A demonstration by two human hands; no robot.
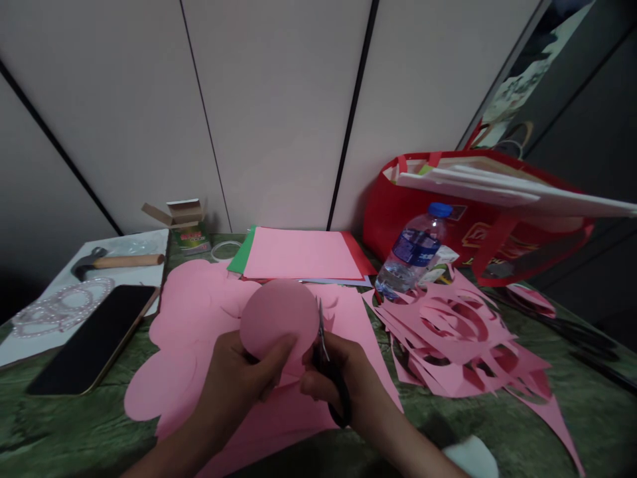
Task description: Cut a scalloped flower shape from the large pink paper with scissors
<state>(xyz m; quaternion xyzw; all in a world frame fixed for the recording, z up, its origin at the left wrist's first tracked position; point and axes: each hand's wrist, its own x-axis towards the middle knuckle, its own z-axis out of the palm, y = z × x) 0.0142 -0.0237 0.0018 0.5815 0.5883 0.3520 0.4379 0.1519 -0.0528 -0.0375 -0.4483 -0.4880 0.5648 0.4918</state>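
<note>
My left hand [249,372] pinches a round pink paper disc [279,315] at its lower edge, thumb on top. In my right hand [343,372] is a pair of scissors [334,385] with black handles, its blades pointing up along the disc's right edge. Whether the blades touch the paper I cannot tell. Beneath both hands lie pink paper sheets [243,431], with several cut pink circles [154,388] spread over their left side. A heap of pink paper offcuts [448,338] with curved holes lies to the right.
At the left are a phone [94,338], a hammer [119,261] and bead strings [64,309]. Behind stand a small open box [189,232] and a stack of coloured paper [303,255]. A water bottle [411,252] leans by a red bag [478,229] at the right.
</note>
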